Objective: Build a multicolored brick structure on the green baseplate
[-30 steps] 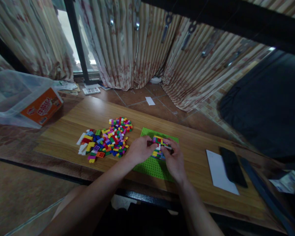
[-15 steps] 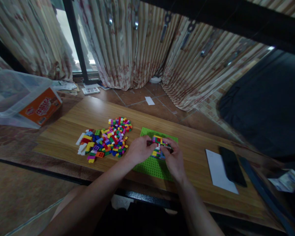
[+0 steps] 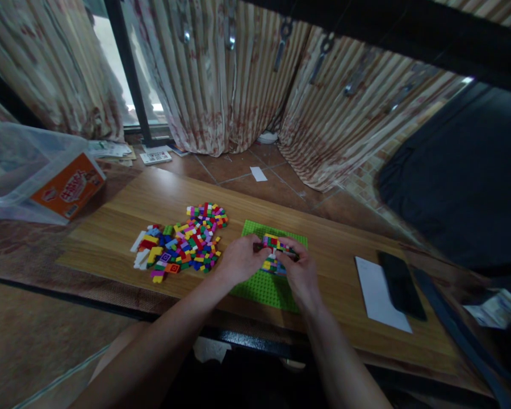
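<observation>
Head view: left hand [image 3: 241,260] and right hand [image 3: 301,276] angled inward, grip narrow around brick build [image 3: 274,265].

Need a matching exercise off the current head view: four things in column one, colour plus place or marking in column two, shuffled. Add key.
Things:
1. Baseplate
2. Phone
3. Plastic box
4. Loose bricks

Descriptions:
A. Black, by the white sheet
B. Many colours, heaped on the table
C. See-through, with an orange label
D. Green, beneath the left hand and right hand

Pairs: 1-D, 2-A, 3-C, 4-B
</observation>
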Available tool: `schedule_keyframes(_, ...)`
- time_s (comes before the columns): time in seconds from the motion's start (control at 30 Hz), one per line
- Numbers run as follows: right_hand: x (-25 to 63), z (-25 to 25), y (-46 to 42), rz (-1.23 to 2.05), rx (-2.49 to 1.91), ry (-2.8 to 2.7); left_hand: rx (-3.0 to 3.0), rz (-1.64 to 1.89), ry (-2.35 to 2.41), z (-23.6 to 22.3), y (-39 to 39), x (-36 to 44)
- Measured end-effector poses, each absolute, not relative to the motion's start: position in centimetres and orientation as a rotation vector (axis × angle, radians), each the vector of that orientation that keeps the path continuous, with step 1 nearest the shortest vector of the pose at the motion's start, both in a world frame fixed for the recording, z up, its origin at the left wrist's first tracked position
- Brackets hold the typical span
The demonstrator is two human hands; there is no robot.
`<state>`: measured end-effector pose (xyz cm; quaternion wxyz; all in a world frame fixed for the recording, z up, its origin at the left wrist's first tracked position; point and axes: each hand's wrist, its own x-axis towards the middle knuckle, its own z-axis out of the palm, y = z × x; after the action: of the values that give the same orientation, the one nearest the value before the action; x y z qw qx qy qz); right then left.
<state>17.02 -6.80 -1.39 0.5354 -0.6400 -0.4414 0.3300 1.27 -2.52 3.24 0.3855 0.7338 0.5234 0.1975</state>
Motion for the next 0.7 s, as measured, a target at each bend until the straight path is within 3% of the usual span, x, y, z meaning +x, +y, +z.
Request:
schedule_keyframes(0.4,16.9,-1.6,-6.7,0.912,-1.465,-0.908,1.847,0.686,1.291,2.8,-0.7,-0.8)
schedule_keyframes(0.57,17.1,-1.2,-6.8,0.916,-1.503,-0.846,1.75,0.846,1.787,3.9,3.1,-6.5)
schedule_keyframes(0.7,17.2,-1.0,-6.7,0.906,-1.546,-0.834,1.696,0.712,2.164,3.9,4.7,-10.4)
